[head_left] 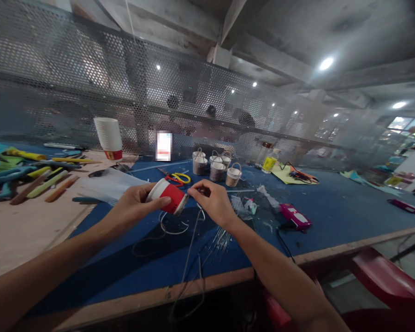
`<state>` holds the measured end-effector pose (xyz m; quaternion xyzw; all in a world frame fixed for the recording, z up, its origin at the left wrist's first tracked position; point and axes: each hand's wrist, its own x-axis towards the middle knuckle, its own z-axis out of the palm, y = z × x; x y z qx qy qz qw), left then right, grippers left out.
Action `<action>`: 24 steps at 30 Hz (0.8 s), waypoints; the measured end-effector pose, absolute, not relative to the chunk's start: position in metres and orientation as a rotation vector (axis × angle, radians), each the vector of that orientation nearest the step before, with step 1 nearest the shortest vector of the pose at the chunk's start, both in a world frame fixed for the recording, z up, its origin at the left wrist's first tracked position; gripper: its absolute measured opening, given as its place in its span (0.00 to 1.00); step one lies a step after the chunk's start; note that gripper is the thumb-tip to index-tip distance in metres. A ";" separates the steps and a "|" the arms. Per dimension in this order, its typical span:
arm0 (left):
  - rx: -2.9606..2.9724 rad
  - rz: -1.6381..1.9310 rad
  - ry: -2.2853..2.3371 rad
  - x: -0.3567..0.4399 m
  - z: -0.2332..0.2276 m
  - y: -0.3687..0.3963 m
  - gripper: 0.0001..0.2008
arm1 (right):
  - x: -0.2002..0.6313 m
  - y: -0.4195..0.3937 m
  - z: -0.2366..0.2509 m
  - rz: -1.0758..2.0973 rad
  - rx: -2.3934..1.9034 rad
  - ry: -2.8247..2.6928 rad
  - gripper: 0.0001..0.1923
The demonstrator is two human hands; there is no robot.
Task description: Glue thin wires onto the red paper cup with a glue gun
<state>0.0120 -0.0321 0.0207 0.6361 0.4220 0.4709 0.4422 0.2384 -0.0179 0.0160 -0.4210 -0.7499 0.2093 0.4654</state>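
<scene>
Mid-frame above the bench (131, 272), the left hand (134, 210) has its fingers wrapped round a red paper cup (168, 196) lying sideways, bottom end pointing right. The right hand (212, 200) meets that end, fingers pinched shut on a thin cord (190, 244) hanging down.

On the blue worktop (332, 207) stand five small handled baskets (217, 167) behind yellow-handled scissors (178, 177), a stack of paper cups (108, 137) far left, two bottles (267, 159) and a pink device (295, 216) to the right.
</scene>
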 end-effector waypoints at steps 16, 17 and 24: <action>1.576 1.144 0.925 0.009 0.018 -0.032 0.18 | 0.242 -0.012 0.020 0.797 -1.002 -1.835 0.13; 1.580 1.144 0.922 0.009 0.017 -0.032 0.18 | 0.242 -0.011 0.020 0.830 -1.010 -1.821 0.12; 1.611 1.126 0.976 0.004 0.011 -0.029 0.19 | 0.242 -0.007 0.020 1.079 -1.043 -1.712 0.12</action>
